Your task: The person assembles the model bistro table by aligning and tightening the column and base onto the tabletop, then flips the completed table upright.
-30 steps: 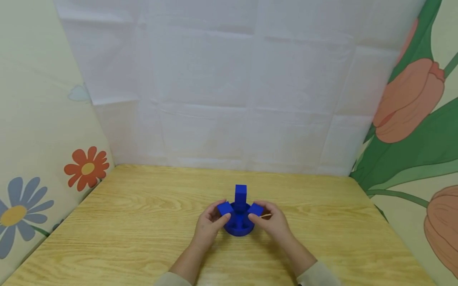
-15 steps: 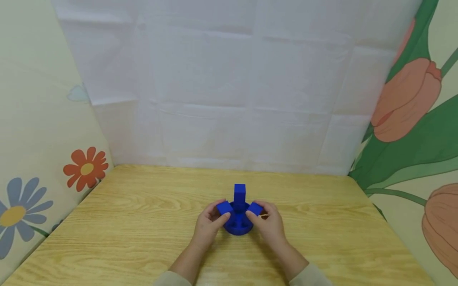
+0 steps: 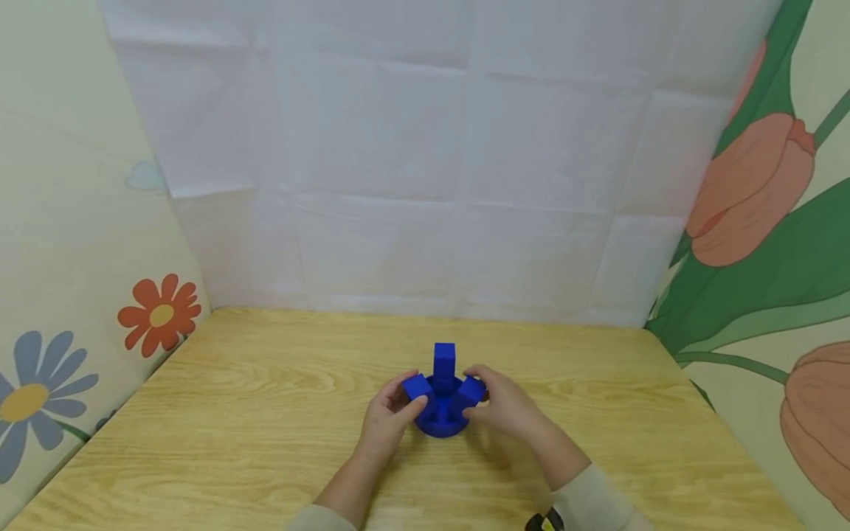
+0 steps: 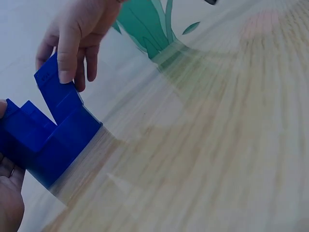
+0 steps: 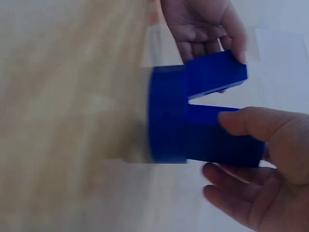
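Observation:
A round blue base (image 3: 441,428) stands on the table with three blue blocks rising from it. At the back, one block (image 3: 444,361) is upright and untouched. My left hand (image 3: 385,417) holds the left block (image 3: 418,385) between thumb and fingers. The right block (image 3: 470,389) leans outward, and my right hand (image 3: 508,405) grips it with the thumb low on the near side and fingers behind. In the right wrist view, the right thumb (image 5: 236,121) lies along a block's face. Small dark marks show on the block (image 4: 53,82) in the left wrist view.
The wood-grain table (image 3: 265,383) reaches back to a creased white sheet (image 3: 372,147). Flower-printed cloth (image 3: 159,313) flanks it on both sides. By the right sleeve (image 3: 594,501) shows a dark item (image 3: 546,520) with a yellow patch.
The right thumb has slid lower on the right block, and the right forearm has swung outward, bringing the dark item into view. My left hand stays on its block.

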The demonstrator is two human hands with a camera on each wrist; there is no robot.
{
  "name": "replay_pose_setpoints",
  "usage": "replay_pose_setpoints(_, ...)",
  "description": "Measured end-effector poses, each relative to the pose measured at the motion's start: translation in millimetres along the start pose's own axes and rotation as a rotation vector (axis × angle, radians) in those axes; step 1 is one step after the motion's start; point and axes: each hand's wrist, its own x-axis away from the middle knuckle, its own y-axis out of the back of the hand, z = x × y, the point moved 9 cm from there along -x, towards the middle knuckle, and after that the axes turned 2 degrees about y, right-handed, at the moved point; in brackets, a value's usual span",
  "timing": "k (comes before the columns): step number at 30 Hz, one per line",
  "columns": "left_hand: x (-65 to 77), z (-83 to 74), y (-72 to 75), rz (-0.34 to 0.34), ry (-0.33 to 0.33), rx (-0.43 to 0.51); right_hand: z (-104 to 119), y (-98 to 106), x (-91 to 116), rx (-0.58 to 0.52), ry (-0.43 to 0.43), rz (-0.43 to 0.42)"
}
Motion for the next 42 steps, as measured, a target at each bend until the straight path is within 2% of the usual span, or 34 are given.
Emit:
replay_pose_setpoints(3,0.2,-2.4,-1.1,0.001,-0.009,0.018,10.8,3.0,-4.2,0.100,0.040,0.086)
replay_pose_setpoints(6,0.3,-4.9,-2.8,0.008,-0.027,0.025,15.4,3.3,-7.0,0.151,0.037,0.127)
replay_pose_setpoints(9,-0.2,-5.5,-4.1,0.013,-0.036,0.006,15.7,2.6,-8.7,0.186,0.036,0.129)
replay_pose_setpoints(14,-1.4,-6.0,-4.0,0.020,-0.057,-0.061,8.1,3.5,-7.8,0.158,0.021,0.101)
replay_pose_setpoints(18,-1.6,-8.3,-4.2,0.065,-0.069,-0.074,0.6,8.7,-2.9,0.028,-0.009,0.093)
replay_pose_setpoints(20,-1.8,-7.3,-6.7,0.127,-0.045,-0.031,-1.3,12.8,0.6,-0.068,-0.010,0.092)
replay_pose_setpoints(25,1.8,-3.3,-19.3,0.338,0.053,0.070,-0.8,17.9,7.7,-0.344,0.014,0.128)
replay_pose_setpoints(28,6.2,-4.9,-23.3,0.386,0.081,0.045,-2.7,15.4,10.6,-0.460,0.013,0.153)
replay_pose_setpoints(32,9.9,-7.8,-26.0,0.376,0.101,0.050,-12.3,5.7,12.4,-0.565,-0.004,0.167)
replay_pose_setpoints(36,10.1,-12.8,-26.2,0.337,0.067,0.116,-19.2,-5.2,11.9,-0.636,-0.014,0.180)
replay_pose_setpoints(39,8.3,-16.3,-22.2,0.297,0.052,0.113,-17.9,-2.3,11.8,-0.592,-0.003,0.176)
replay_pose_setpoints(42,3.9,-21.8,-14.8,0.264,0.044,0.028,-11.3,17.7,11.6,-0.472,0.015,0.115)
